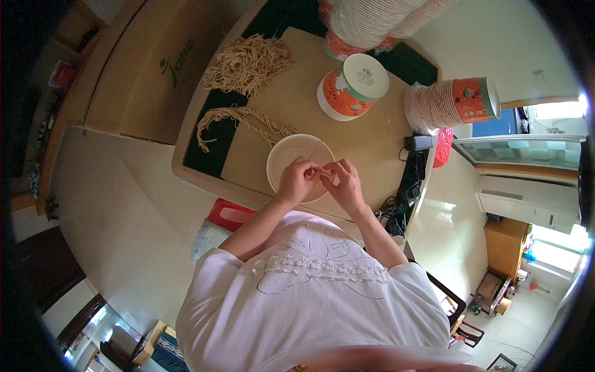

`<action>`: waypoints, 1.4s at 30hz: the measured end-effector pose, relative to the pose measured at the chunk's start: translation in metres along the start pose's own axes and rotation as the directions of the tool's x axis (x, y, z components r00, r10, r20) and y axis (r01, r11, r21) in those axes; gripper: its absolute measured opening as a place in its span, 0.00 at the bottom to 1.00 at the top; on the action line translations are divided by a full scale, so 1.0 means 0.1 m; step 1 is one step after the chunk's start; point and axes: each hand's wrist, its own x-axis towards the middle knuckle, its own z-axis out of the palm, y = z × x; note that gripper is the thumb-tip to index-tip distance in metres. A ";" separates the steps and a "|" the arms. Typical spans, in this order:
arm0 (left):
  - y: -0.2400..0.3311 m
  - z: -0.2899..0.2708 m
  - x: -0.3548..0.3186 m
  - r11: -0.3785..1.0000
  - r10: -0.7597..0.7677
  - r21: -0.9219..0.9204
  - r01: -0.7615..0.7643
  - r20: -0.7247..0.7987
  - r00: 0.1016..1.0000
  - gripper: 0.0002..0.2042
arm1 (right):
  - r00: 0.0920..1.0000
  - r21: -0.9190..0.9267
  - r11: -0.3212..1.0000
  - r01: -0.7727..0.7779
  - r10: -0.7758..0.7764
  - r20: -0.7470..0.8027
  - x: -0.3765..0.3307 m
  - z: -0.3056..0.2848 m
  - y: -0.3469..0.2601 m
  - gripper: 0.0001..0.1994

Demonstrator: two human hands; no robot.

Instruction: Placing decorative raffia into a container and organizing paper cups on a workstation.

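Both of my hands meet above a round white paper tub [273,162], its mouth facing up at the table's near edge. My left hand [300,178] is closed in a pinch on a short bit of beige cord [325,174]. Fingertips of my right hand [344,186] pinch the same cord from the other side. How the cord is looped or knotted is too small to tell. Just beyond the tub lies a loose bundle of beige cords [245,116]. Farther back is a tangled heap of similar cord [249,64].
An orange-and-white printed tub [348,93] stands upside down beyond my hands. Nested tubs [449,102] lie at the right, with taller stacks [372,25] behind. Black adapters and cables [406,198] line the right edge. A large cardboard box [149,74] stands left of the table.
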 end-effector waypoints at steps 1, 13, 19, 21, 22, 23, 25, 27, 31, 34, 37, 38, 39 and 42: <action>-0.02 0.02 -0.01 1.000 0.000 0.000 0.000 0.000 1.000 0.05 | 0.999 -0.025 0.999 0.036 -0.036 -0.005 0.01 0.00 0.00 0.06; -0.25 0.03 0.02 0.965 -0.155 -0.205 0.164 0.063 0.986 0.07 | 0.996 0.028 0.999 0.038 -0.036 -0.078 0.00 0.02 -0.04 0.05; -0.22 0.05 0.04 0.937 -0.161 -0.300 0.178 0.082 0.984 0.07 | 0.997 0.048 0.999 -0.016 0.020 -0.077 -0.01 0.05 -0.02 0.05; -0.18 0.00 0.06 0.946 -0.199 -0.234 0.225 0.127 0.972 0.07 | 0.998 0.035 0.999 -0.005 0.008 -0.069 -0.02 0.05 0.00 0.05; -0.17 -0.01 0.07 0.949 -0.239 -0.165 0.267 0.170 0.956 0.07 | 0.998 0.022 1.000 0.005 -0.004 -0.060 -0.03 0.05 0.00 0.05; -0.18 -0.01 0.07 0.949 -0.240 -0.165 0.267 0.168 0.956 0.07 | 0.998 0.023 1.000 0.007 -0.005 -0.059 -0.03 0.05 0.00 0.05; -0.19 0.02 0.07 0.942 -0.230 -0.220 0.253 0.124 0.965 0.06 | 0.996 -0.016 0.998 0.063 -0.064 -0.058 -0.02 0.05 0.00 0.04; -0.19 0.03 0.07 0.938 -0.235 -0.235 0.256 0.115 0.965 0.05 | 0.996 -0.024 0.998 0.062 -0.063 -0.057 -0.02 0.04 -0.01 0.04; -0.19 0.11 0.05 0.939 -0.203 -0.287 0.188 -0.026 0.979 0.04 | 0.995 -0.040 0.996 0.082 -0.084 -0.055 -0.01 0.04 -0.03 0.04; -0.21 0.14 0.04 0.936 -0.203 -0.297 0.187 -0.023 0.979 0.03 | 0.995 -0.026 0.996 0.087 -0.088 -0.045 0.01 0.02 -0.04 0.04; -0.23 0.19 0.04 0.926 -0.216 -0.329 0.186 -0.056 0.975 0.03 | 0.991 -0.021 0.992 0.123 -0.124 -0.039 0.02 0.03 -0.04 0.04; -0.22 0.20 0.04 0.926 -0.217 -0.328 0.187 -0.055 0.975 0.03 | 0.992 -0.021 0.992 0.122 -0.123 -0.039 0.02 0.02 -0.04 0.04; -0.21 0.20 0.04 0.921 -0.221 -0.341 0.189 -0.056 0.974 0.03 | 0.992 -0.014 0.992 0.122 -0.122 -0.037 0.02 0.02 -0.05 0.05; -0.22 0.21 0.04 0.923 -0.230 -0.330 0.199 -0.058 0.971 0.03 | 0.991 -0.005 0.992 0.125 -0.125 -0.039 0.02 0.03 -0.05 0.05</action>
